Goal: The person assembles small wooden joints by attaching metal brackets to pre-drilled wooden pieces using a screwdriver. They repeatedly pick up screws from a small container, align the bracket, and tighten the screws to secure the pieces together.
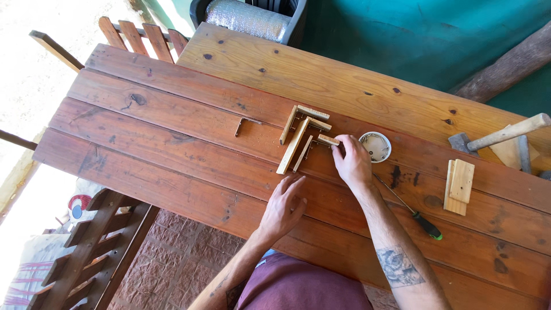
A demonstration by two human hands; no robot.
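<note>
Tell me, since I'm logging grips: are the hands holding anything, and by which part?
The right hand pinches the near end of a small wood strip. The left hand lies flat on the table, holding nothing.

A hammer point(505, 136) was laid at the right edge of the plank table point(172, 155). Two stacked wood offcuts point(459, 186) were placed near a green-handled screwdriver point(410, 209). A loose metal bracket point(245, 124) was positioned mid-table.
</note>
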